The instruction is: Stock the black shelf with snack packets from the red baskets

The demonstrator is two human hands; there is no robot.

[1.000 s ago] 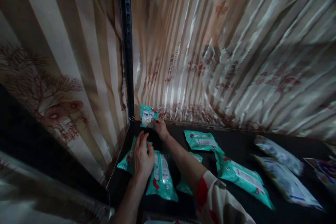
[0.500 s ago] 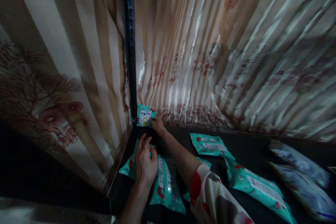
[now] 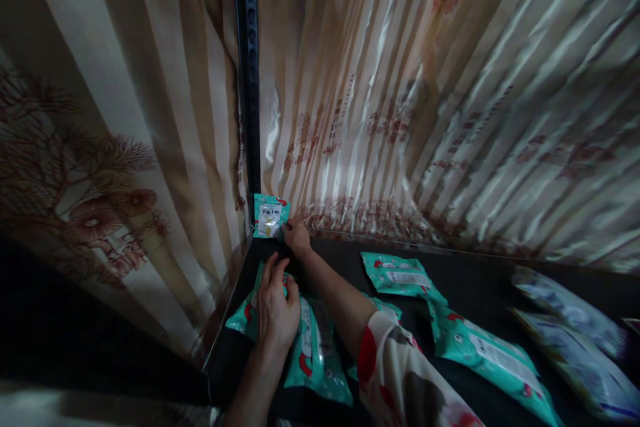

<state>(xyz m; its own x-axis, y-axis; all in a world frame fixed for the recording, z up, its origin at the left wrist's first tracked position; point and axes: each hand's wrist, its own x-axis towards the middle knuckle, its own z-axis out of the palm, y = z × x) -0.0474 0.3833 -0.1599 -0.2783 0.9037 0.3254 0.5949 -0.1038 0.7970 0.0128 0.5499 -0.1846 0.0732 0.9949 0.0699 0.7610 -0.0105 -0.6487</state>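
In the far left corner of the black shelf (image 3: 345, 250), a small teal snack bag (image 3: 271, 215) with a white label stands upright against the post. My right hand (image 3: 299, 240) is closed on its right edge. Nearer to me, my left hand (image 3: 278, 312) lies over a teal bag (image 3: 244, 317), its fingers extended and slightly curved; whether it touches the bag I cannot tell. Just right of that hand, another teal bag (image 3: 320, 357) lies flat. My right forearm partly covers a further teal bag (image 3: 386, 308).
Two more teal bags, one farther back (image 3: 400, 275) and one nearer (image 3: 495, 360), lie to the right. Beyond them are blue-white packages (image 3: 585, 367). A black perforated post (image 3: 249, 80) rises at the corner, with a striped curtain (image 3: 390, 113) behind the shelf.
My right hand and the upright bag have shifted slightly left, closer to the corner post. The bag's front now faces me more squarely. My left hand has hardly moved.
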